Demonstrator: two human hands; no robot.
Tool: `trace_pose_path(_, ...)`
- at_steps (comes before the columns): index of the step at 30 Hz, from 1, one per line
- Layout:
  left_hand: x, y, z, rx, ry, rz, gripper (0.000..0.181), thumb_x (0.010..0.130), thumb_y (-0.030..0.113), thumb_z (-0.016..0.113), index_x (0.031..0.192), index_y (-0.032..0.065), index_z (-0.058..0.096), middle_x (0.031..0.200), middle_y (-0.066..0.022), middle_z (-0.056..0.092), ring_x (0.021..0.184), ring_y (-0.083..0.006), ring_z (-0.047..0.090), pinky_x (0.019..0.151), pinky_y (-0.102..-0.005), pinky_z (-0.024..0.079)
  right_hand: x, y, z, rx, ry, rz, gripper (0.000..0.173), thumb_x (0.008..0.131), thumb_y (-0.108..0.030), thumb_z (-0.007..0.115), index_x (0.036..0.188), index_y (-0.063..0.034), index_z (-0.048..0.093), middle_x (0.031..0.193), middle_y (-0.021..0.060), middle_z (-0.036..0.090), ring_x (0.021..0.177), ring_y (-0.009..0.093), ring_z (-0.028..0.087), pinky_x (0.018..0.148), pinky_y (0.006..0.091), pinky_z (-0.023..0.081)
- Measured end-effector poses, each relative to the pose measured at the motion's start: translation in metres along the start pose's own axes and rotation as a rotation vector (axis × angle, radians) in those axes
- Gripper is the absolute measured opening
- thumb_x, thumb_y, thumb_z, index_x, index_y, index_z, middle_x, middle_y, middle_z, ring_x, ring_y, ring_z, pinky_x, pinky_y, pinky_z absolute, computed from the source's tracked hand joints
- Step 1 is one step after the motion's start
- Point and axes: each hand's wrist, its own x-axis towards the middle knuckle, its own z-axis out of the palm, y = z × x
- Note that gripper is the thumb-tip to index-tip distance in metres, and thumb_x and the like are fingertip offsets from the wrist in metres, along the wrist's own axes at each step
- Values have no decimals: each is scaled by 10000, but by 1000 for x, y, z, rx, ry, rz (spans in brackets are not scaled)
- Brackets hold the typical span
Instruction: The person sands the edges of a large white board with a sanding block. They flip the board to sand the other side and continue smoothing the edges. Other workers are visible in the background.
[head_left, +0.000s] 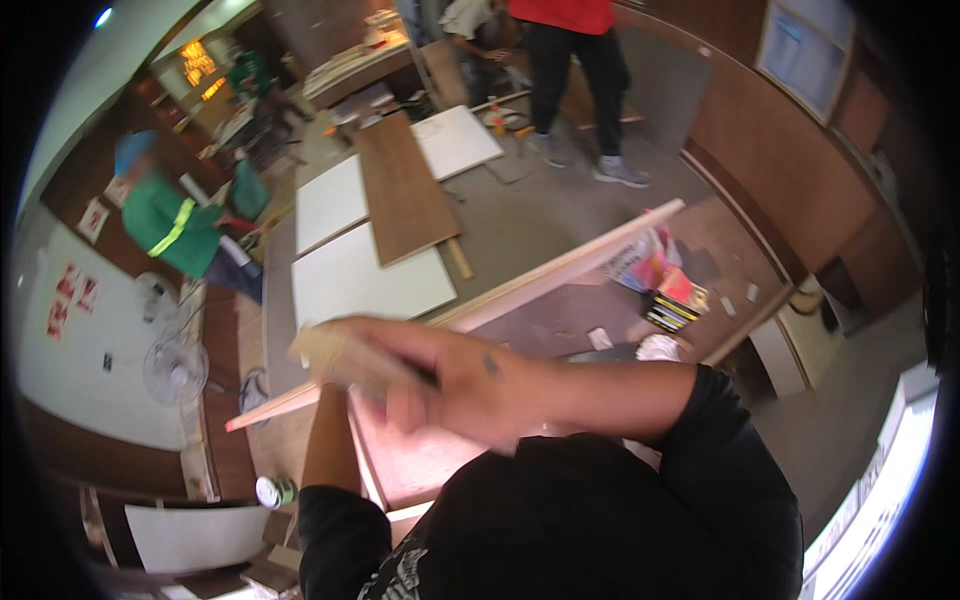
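Observation:
My right hand (457, 379) crosses in front of my body with its fingers closed around a flat, tan-grey object (382, 367). Motion blur keeps me from telling what that object is. From the lower left rises my left forearm (328, 442); its hand is blurred and largely covered by the object and my right hand. Beneath both hands runs a long, thin wooden board edge (555, 266), slanting from lower left to upper right. Below it lies a pinkish, brightly lit wooden surface (427, 461), partly hidden by my arms and black shirt.
White panels (367, 274) and a brown board (409, 191) lie beyond the edge. At right are a black-yellow box (675, 304) and plastic bag (634, 262). A can (276, 492) stands lower left. A person in green (169, 217) and others are farther off.

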Motion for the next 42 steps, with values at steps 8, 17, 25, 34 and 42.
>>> trace_pose_path(8, 1, 56, -19, -32, -55, -89, 371, 930, 416, 617, 1006, 78, 749, 971, -134, 755, 923, -342, 714, 824, -447, 560, -116, -34, -289, -1373, 575, 132, 829, 918, -580, 695, 1501, -33, 474, 1332, 225, 575, 1251, 331, 585, 1069, 400, 458)
trace_pose_path(17, 19, 48, -24, 15, -44, -124, 380, 932, 427, 616, 961, 75, 757, 914, -148, 754, 872, -354, 719, 765, -458, 562, -241, -79, -455, -1695, 787, 701, 743, 817, -405, 810, 1473, -172, 553, 1368, 113, 547, 1320, 341, 517, 1105, 442, 430)
trace_pose_path(25, 21, 53, -27, -5, -79, -153, 394, 924, 430, 617, 954, 61, 755, 887, -166, 746, 850, -356, 717, 764, -458, 553, -251, -72, -505, -1544, 643, 659, 754, 703, -246, 876, 1408, -171, 621, 1313, 108, 602, 1280, 350, 549, 1097, 425, 433)
trace_pose_path(34, 26, 52, -27, 14, -75, -116, 411, 938, 462, 593, 963, 83, 750, 908, -152, 738, 879, -360, 700, 769, -462, 539, -214, -26, -479, -1687, 412, 360, 777, 650, -264, 900, 1379, -186, 646, 1318, 123, 609, 1292, 343, 529, 1146, 489, 337)
trace_pose_path(42, 44, 50, -26, 72, -74, -68, 414, 960, 453, 567, 945, 79, 743, 944, -170, 733, 913, -390, 688, 792, -484, 532, -116, 46, -385, -1678, 269, 203, 694, 746, -468, 830, 1331, -150, 636, 1292, 114, 598, 1302, 314, 516, 1167, 542, 241)
